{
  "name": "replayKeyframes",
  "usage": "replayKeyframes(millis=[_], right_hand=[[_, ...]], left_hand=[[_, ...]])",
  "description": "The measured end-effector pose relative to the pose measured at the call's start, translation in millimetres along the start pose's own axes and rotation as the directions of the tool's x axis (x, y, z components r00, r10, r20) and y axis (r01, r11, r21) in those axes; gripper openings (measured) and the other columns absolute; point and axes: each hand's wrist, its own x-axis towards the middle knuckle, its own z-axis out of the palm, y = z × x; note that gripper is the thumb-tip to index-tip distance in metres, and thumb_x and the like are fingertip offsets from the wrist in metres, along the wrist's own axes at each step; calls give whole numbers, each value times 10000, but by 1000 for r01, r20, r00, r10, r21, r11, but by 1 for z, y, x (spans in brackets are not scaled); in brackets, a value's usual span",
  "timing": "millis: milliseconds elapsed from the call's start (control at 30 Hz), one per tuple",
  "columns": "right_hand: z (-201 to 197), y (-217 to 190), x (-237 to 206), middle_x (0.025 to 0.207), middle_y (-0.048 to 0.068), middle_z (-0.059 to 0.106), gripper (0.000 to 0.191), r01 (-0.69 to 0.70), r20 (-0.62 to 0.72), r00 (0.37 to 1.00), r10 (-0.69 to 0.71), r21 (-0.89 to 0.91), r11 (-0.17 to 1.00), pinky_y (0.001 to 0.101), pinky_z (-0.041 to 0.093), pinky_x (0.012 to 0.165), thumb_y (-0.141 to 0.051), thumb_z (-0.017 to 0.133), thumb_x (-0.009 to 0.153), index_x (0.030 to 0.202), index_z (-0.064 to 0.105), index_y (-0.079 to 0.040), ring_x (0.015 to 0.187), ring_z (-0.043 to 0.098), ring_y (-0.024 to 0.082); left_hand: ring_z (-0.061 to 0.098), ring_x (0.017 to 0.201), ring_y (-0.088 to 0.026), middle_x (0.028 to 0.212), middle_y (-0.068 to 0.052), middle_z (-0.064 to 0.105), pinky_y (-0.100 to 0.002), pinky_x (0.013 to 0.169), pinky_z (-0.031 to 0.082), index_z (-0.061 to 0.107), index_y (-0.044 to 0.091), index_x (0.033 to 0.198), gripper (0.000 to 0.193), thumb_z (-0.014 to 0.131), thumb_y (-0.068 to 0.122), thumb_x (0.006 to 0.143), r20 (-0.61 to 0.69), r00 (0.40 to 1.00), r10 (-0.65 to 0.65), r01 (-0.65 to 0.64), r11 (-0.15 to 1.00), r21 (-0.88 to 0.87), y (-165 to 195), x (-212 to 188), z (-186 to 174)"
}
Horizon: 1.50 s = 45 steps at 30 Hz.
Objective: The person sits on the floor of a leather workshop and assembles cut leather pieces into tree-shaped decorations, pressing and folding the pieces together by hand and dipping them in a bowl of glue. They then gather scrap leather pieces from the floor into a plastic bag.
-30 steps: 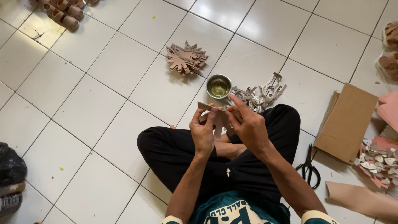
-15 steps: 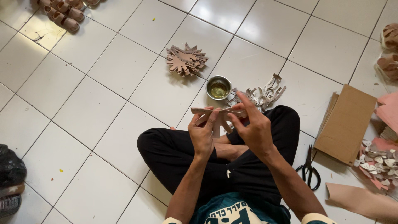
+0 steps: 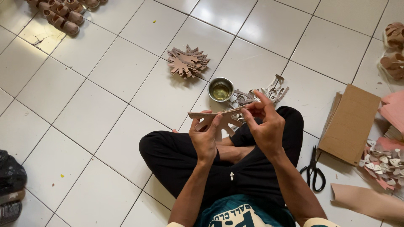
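Your left hand gripped the tan cut piece from beneath, fingers curled over its near tabs, so the flat strip sat level in front of you. Your right hand pinched the piece's right end between thumb and forefinger, apparently to steady or press that edge. The piece was held above your crossed legs, clear of the floor and touching nothing else.

Just beyond the piece stood a small metal bowl of yellowish liquid, within easy reach, presumably why it sat so close. Right of it lay a loose heap of pale cut pieces, partly against your knee. Farther off, a fanned stack of tan pieces rested well apart.

To the right, black scissors lay near your leg, beside a brown cardboard sheet and a scatter of small heart-shaped bits. Finished sandals were lined at far left. The left floor tiles offered the widest room; the right side was crowded.
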Motion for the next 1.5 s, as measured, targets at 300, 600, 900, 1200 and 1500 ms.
replayKeyframes(millis=[300,600,900,1200,1500], right_hand=[[2,5,3,967,121,756,533,-61,-20,998,63,68,996,298,648,834,-24,760,930,1415,545,24,893,763,175],[7,10,1,1058,143,683,621,-137,-15,989,144,220,966,296,625,867,-49,764,956,1491,458,34,969,711,181],[22,6,0,1035,126,730,755,-389,198,921,336,538,748,307,635,888,-115,749,906,1513,345,79,994,741,185],[19,15,-2,1012,127,755,691,-414,190,907,376,568,711,300,622,897,-106,756,907,1478,414,81,969,746,171],[16,17,2,1071,145,758,752,-404,214,906,366,698,591,339,641,891,-148,770,866,1463,345,21,992,758,197]], left_hand=[[747,967,-199,999,-193,774,-267,875,588,630,-55,1179,349,796,43,889,-35,999,14,-14,1000,10,-2,-1,-1],[750,997,-198,1023,-182,778,-264,920,588,627,-44,1161,336,795,55,887,-67,997,46,-45,999,9,-5,-3,-1],[748,1022,-197,1054,-177,770,-271,944,595,632,-28,1155,321,788,48,886,-74,996,55,-57,998,-24,-13,-8,-2],[737,1013,-188,1047,-173,767,-260,943,570,633,-35,1154,319,792,35,887,-92,994,63,-69,996,-57,-20,-9,-2],[730,978,-186,1021,-182,763,-260,904,558,619,-54,1176,345,795,38,894,-89,996,29,-32,999,-33,-11,-8,3]])
